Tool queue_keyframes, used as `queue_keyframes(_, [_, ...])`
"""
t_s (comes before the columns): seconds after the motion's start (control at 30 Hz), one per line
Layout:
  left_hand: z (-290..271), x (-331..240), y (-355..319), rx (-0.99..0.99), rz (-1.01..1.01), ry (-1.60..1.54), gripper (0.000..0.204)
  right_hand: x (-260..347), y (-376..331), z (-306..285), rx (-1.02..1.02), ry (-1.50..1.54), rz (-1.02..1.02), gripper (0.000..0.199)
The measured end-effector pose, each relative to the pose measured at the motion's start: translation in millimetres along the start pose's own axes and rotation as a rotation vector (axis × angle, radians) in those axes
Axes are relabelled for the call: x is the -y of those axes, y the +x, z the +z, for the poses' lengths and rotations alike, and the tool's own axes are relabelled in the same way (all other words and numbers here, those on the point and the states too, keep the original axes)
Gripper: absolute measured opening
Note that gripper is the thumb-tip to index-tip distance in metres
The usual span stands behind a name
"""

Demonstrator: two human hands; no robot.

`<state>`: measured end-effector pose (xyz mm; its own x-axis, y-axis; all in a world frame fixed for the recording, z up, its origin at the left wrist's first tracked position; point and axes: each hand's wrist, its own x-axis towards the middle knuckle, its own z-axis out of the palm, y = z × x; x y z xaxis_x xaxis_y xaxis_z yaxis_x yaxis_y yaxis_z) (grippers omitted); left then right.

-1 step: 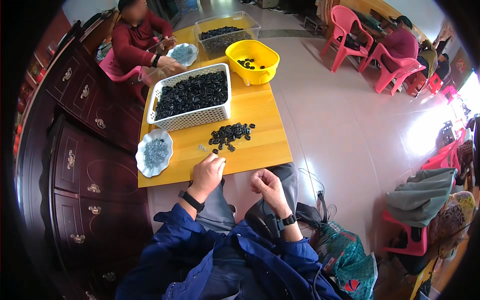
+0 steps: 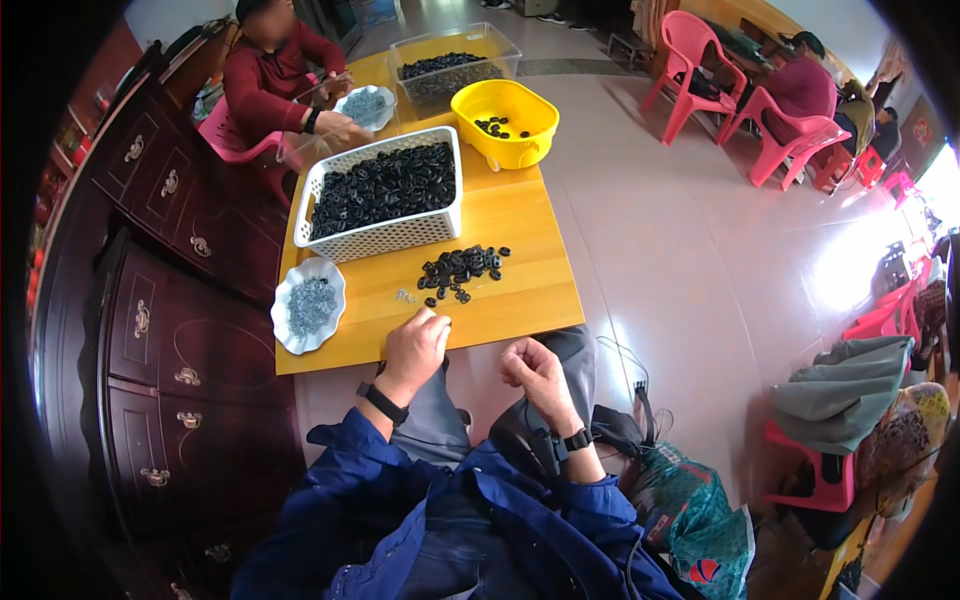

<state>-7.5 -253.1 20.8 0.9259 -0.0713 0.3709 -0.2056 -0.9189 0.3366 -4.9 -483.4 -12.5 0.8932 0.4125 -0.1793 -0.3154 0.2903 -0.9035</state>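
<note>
My left hand (image 2: 416, 346) is at the table's near edge, its fingers curled together. Anything inside them is hidden. Over my knee, to the right of the table corner, my right hand (image 2: 537, 374) is closed with thumb and forefinger pressed together; I cannot make out what they hold. Just beyond my left hand lies a loose heap of small black oval rings (image 2: 462, 268). Beside it sit a few tiny clear pieces (image 2: 405, 296). A white scalloped dish (image 2: 283, 325) of small clear pieces stands at the table's left edge.
Behind the heap stands a white perforated basket (image 2: 385, 237) full of black rings. Farther back are a yellow tub (image 2: 505, 150) and a clear bin (image 2: 505, 48). A co-worker (image 2: 275, 75) sits at the far left. Dark drawers (image 2: 150, 330) flank the table; a teal bag (image 2: 690, 500) lies right.
</note>
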Motion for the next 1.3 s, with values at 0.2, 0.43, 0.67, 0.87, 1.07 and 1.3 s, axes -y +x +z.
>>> queue_keyframes(0.2, [3,-3,-7,-0.068,0.034,-0.122,0.002,-6,0,3,0.005,-0.055,0.018,0.017])
queue_keyframes(0.43, [3,-37,-24,0.048,-0.194,-0.782,0.006,-9,-2,8,0.019,-0.031,0.049,0.018])
queue_keyframes(0.67, [-3,-54,-20,0.090,-0.076,-0.759,0.014,-1,-2,11,0.004,0.019,0.008,0.020])
queue_keyframes(0.87, [-4,-55,-17,0.046,-0.074,-0.714,0.018,-2,-2,13,-0.011,0.048,0.011,0.018])
queue_keyframes(1.07, [-8,-59,-17,0.102,-0.200,-0.834,0.014,0,-4,11,0.057,0.087,0.009,0.015])
queue_keyframes(1.3, [-11,-59,-11,0.083,-0.131,-0.866,0.016,-2,-7,18,0.111,0.104,-0.008,0.014])
